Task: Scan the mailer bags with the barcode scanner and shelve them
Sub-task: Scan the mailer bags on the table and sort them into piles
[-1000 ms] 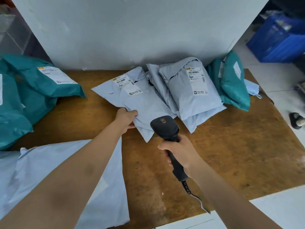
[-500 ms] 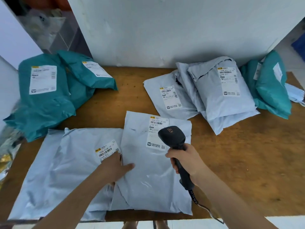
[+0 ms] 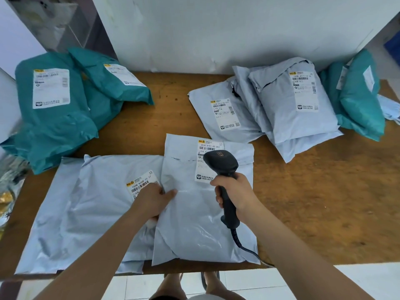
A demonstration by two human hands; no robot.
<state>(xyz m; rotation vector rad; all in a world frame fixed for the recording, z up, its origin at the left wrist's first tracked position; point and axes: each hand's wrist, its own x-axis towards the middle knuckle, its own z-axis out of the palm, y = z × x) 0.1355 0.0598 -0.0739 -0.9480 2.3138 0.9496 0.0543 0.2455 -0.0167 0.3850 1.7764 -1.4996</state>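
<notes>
A pale grey mailer bag [image 3: 194, 217] lies flat at the front middle of the wooden table [image 3: 324, 202], its white label facing up. My left hand [image 3: 154, 199] grips its left edge, thumb on top. My right hand [image 3: 237, 192] holds a black barcode scanner [image 3: 220, 164], whose head hovers over that label and hides part of it. A larger grey mailer [image 3: 86, 211] with a barcode label lies just to the left, partly under the first. Three more grey mailers [image 3: 287, 109] are stacked at the back right.
Teal mailers [image 3: 58, 109] are heaped at the back left, and another teal bag [image 3: 359, 98] stands at the back right. A white wall panel [image 3: 216, 31] closes the rear of the table. The scanner's cable [image 3: 244, 247] trails off the front edge.
My left hand pulled a grey mailer from the back stack to the front middle of the table. The scanner came over its label. The view dropped and shifted left.
</notes>
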